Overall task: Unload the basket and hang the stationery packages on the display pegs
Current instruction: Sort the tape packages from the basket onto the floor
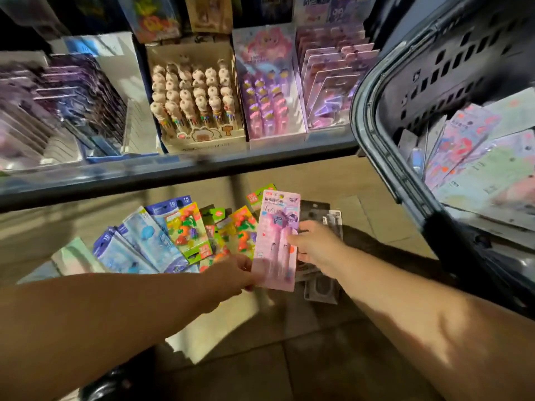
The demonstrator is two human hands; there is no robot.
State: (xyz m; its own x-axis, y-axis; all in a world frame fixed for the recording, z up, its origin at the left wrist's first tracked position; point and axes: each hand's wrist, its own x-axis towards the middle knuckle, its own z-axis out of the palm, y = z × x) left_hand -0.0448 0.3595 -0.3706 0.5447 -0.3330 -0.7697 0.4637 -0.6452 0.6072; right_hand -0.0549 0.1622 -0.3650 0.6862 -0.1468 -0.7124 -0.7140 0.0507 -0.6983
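nearest the camera two bare forearms reached forward over the tiled floor (289,366). the left hand (231,273) pinched the lower left corner of a pink package (276,241), thumb and fingers curled onto the card. the right hand (315,247) gripped the same package at its right edge, thumb on the front and fingers behind it. the package was held upright between the two hands, its printed header at the top, just above the floor.

beyond the hands a loose pile of goods lay on the floor: blue packages (144,244) fanned out on the left, green-and-yellow packages (188,230) with small fruit shapes beside them, and grey packages (321,287) partly hidden under the right hand.

to the right stood the dark basket (434,68), tipped toward the camera, its perforated wall showing - pastel packages (474,157) lay stacked inside it.

above the pile ran the front rail of a shelf (202,169). on the shelf stood a box of pens (197,99) topped with small round figures, a pink display box (266,105) just beside it, pink carded packs (333,82) near the basket's rim, and purple carded packs (58,96) at the far left - all blurred.
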